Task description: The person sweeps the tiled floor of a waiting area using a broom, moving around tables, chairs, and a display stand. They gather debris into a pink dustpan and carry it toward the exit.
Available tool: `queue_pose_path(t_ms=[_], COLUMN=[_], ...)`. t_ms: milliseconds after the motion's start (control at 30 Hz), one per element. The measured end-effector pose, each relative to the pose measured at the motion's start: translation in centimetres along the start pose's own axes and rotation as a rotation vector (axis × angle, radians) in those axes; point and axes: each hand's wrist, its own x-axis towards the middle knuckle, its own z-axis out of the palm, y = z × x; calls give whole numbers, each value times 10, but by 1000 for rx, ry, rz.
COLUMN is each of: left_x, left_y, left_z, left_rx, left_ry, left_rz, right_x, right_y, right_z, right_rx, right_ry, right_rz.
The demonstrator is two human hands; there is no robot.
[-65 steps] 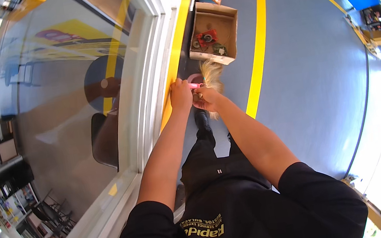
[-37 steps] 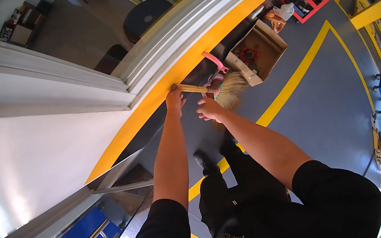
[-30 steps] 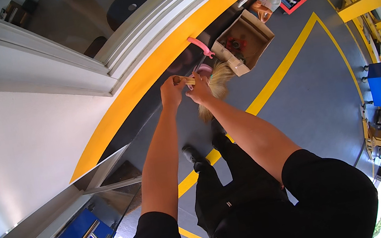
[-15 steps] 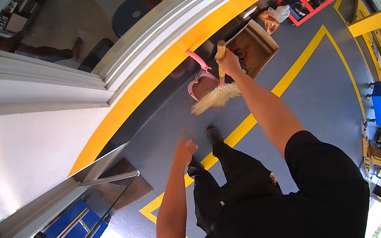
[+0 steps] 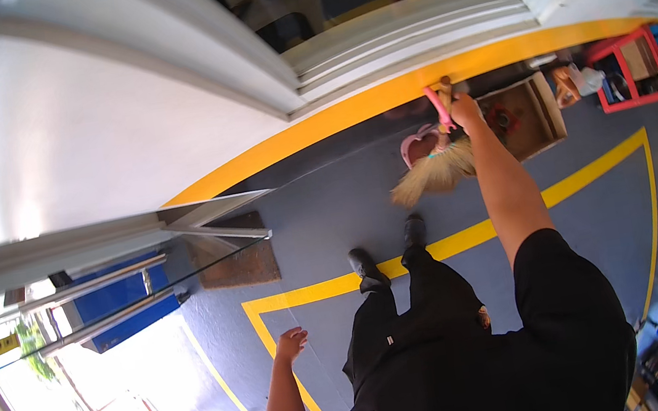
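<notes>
My right hand (image 5: 465, 112) is closed round the wooden handle of a short straw broom (image 5: 437, 174) near the wall. The broom's pale bristles fan out to the left, low over the floor. Just behind them is a pink dustpan (image 5: 415, 146), partly covered by the broom. Its upright pink handle (image 5: 438, 106) stands right beside the broom handle; whether my fingers touch it too, I cannot tell. My left hand (image 5: 291, 345) hangs at the lower left, away from everything, with nothing in it and its fingers loosely apart.
Beside my right hand, an open cardboard box (image 5: 541, 118) stands against the wall. Farther right are an orange and white container (image 5: 566, 85) and a red cart (image 5: 623, 68). A glass door (image 5: 223, 234) with a brown mat (image 5: 243, 256) is at left. Yellow lines (image 5: 471, 244) cross the grey floor.
My body has turned left, so wall, box and cart appear farther right. My left hand has dropped lower and away from the broom. The broom handle has come next to the dustpan's handle.
</notes>
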Motion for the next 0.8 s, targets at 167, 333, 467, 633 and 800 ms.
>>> queue_pose_path(t_ms=[167, 333, 467, 633, 800], left_x=[-25, -133, -175, -177, -152], left_y=[-5, 58, 92, 136, 184], left_z=[-72, -171, -264, -407, -491], left_rx=[3, -409, -772, -690, -712], left_ry=[387, 748, 990, 1302, 1166], left_rz=[348, 525, 794, 993, 1101], right_x=[-78, -267, -334, -341, -357], right_y=[52, 47, 11, -73, -184], right_z=[-2, -39, -54, -28, 4], right_rx=[414, 190, 285, 321, 486], right_ry=[-394, -655, -796, -846, -739], right_rz=[530, 849, 857, 651, 511])
